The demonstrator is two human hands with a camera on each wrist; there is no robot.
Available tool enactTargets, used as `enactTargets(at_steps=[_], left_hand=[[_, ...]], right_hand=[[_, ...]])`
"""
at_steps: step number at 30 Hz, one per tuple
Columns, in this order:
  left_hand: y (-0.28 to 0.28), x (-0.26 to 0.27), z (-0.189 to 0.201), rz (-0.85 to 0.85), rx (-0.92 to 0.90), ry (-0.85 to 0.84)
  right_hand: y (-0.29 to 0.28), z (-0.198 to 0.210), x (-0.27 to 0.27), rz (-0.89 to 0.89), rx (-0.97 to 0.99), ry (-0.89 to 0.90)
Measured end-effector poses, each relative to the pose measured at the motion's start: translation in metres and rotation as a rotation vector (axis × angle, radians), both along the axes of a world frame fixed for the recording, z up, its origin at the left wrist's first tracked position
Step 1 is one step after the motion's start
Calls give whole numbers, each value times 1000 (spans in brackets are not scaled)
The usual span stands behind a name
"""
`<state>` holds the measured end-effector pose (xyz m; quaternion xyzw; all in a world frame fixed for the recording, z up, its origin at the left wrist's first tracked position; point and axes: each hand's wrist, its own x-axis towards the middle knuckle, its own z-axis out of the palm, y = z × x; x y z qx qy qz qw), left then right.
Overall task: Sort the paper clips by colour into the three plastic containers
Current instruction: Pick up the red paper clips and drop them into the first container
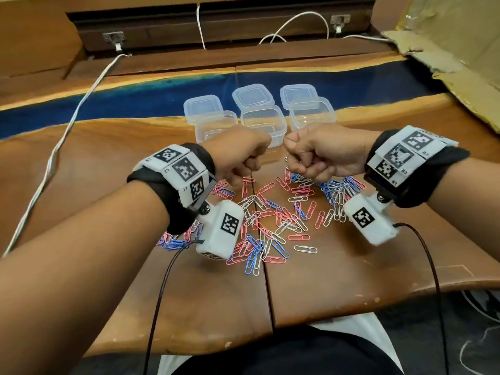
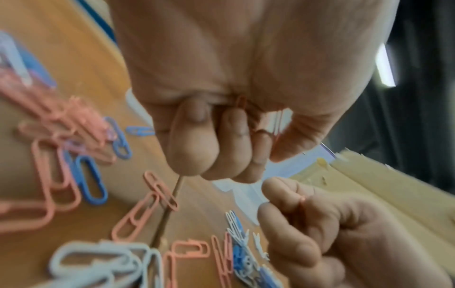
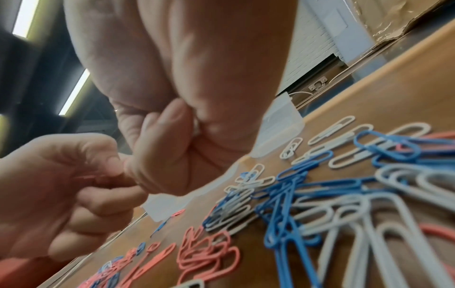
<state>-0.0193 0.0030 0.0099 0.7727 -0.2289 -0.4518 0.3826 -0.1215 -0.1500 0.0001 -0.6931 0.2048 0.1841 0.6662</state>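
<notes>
Both fists hang just above the heap, knuckles nearly meeting. The left hand [image 1: 240, 152] is curled tight, and the left wrist view shows pink clips [image 2: 265, 120] tucked between its bent fingers and palm, so it grips a small bunch. The right hand [image 1: 322, 155] is curled too; in that same view a sliver of pink wire [image 2: 302, 200] sits pinched between its thumb and forefinger, though its own wrist view is too blurred to confirm more.

The paper clips [image 1: 270, 220] lie scattered on the wooden counter [image 1: 351, 280] below and between the wrists, pink, blue and white all mixed, some hooked through one another. Beyond the hands stand three clear plastic containers [image 1: 263, 123] in a row, apparently with nothing in them yet, and their three lids [image 1: 250, 96] lie just behind them.

These clips look featherlight and springy, thin coated wire that lies flat against the wood. I would judge them fiddly rather than fragile: a flat clip gives little edge to catch, so a fingertip pinch at a rounded end, or sliding it up onto a neighbour first, should lift it best. The smooth coating may let one slip from a loose fist, and tangled ones are likely to drag a wrong colour along, so each bunch wants a quick check before it goes over a tub. The containers seem light enough to skid if knocked.
</notes>
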Motion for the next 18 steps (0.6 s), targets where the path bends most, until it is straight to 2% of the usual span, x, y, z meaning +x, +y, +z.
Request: enactTargets(at_steps=[5, 8, 9, 11, 14, 16, 18], left_hand=[[3, 4, -11, 11, -138, 256], [7, 8, -14, -23, -136, 269], [7, 8, -13, -49, -104, 209], [5, 6, -12, -176, 28, -80], [-3, -3, -18, -378, 207, -575], [-7, -12, -20, -424, 225, -720], [-10, -15, -22, -439, 215, -772]], right_hand=[[2, -4, 1, -4, 153, -43], [1, -1, -1, 12, 141, -61], [2, 1, -1, 18, 80, -47], [3, 3, 2, 30, -118, -1], [11, 1, 4, 192, -735, -8], [18, -6, 6, 312, -1001, -28], [25, -8, 7, 334, -1039, -39]])
